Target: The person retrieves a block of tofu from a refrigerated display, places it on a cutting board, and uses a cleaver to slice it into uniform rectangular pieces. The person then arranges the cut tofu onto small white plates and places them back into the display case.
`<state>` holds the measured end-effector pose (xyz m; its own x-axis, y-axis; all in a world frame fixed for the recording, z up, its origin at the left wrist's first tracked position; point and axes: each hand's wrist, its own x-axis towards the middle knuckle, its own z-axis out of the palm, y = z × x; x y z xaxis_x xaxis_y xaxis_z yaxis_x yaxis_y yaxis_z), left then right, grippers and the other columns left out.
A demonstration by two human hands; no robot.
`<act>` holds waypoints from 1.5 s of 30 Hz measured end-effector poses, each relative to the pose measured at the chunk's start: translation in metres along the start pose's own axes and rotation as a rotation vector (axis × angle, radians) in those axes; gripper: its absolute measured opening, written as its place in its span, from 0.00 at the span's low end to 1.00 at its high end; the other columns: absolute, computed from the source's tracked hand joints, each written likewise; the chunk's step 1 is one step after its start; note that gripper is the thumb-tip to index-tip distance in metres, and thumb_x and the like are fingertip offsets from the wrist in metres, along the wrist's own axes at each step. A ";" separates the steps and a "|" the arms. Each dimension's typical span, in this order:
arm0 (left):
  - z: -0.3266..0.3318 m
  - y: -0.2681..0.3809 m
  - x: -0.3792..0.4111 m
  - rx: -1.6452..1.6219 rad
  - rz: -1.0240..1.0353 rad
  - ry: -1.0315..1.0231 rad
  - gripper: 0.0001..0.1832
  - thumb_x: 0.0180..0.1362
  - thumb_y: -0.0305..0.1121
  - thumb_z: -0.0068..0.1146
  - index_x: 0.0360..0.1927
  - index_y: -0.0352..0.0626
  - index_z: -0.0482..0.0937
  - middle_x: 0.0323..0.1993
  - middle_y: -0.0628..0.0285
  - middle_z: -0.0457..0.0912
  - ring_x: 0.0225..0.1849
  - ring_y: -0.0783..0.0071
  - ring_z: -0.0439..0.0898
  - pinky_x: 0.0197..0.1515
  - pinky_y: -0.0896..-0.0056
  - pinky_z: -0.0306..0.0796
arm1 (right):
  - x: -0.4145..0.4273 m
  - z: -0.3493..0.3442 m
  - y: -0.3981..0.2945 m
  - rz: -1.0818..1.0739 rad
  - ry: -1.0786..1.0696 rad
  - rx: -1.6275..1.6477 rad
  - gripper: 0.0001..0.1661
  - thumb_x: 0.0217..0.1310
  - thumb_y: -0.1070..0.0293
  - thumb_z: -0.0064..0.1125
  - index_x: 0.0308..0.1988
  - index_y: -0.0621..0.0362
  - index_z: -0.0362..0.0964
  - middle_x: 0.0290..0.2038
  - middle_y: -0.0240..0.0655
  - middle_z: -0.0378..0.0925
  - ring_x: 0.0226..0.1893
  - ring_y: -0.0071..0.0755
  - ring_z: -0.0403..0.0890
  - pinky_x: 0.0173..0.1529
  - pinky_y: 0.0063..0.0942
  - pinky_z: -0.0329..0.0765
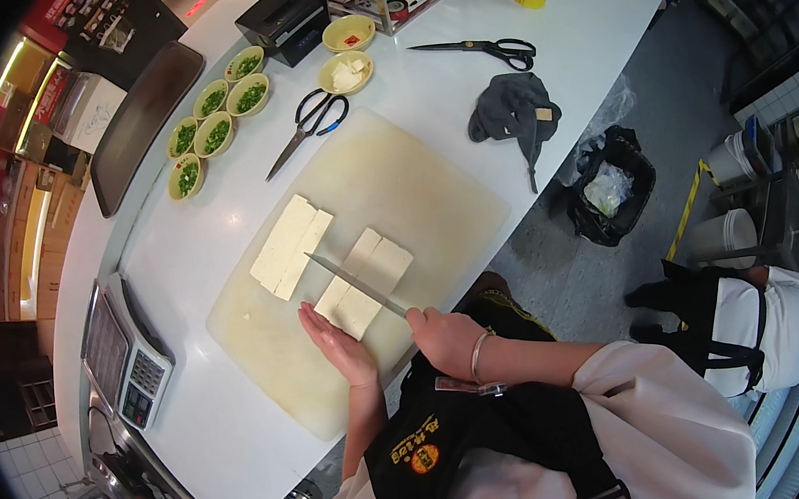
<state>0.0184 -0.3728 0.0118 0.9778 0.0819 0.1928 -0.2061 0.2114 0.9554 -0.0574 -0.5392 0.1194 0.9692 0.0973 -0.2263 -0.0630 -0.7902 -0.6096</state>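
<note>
My right hand (447,338) grips the handle of a kitchen knife (357,282). The blade lies across a white block, apparently tofu (350,305), between its near part and a farther part (378,260). Held flat and upright, my left hand (338,345) is against the near left side of that block, its fingers extended. To the left sits another tofu slab (291,247), with lines running along its top. All of these pieces rest on a large pale cutting board (419,171). A small white crumb (247,316) lies on the board's left part.
Black-handled scissors (308,127) lie beyond the board; more scissors (487,50) and a dark cloth (516,113) lie farther right. Several bowls of chopped green herbs (215,133) stand back left. A scale (127,353) is at left. A person (743,333) bends over at the right.
</note>
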 end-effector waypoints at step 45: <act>0.003 0.003 0.000 0.031 0.019 0.001 0.34 0.68 0.45 0.33 0.68 0.33 0.43 0.70 0.47 0.45 0.72 0.60 0.43 0.72 0.62 0.34 | 0.004 -0.006 -0.006 0.012 -0.070 -0.020 0.12 0.53 0.74 0.50 0.38 0.65 0.59 0.32 0.51 0.74 0.30 0.55 0.80 0.32 0.42 0.79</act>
<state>0.0181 -0.3752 0.0154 0.9737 0.0863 0.2107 -0.2232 0.1790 0.9582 -0.0515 -0.5376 0.1266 0.9493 0.1293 -0.2865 -0.0692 -0.8032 -0.5917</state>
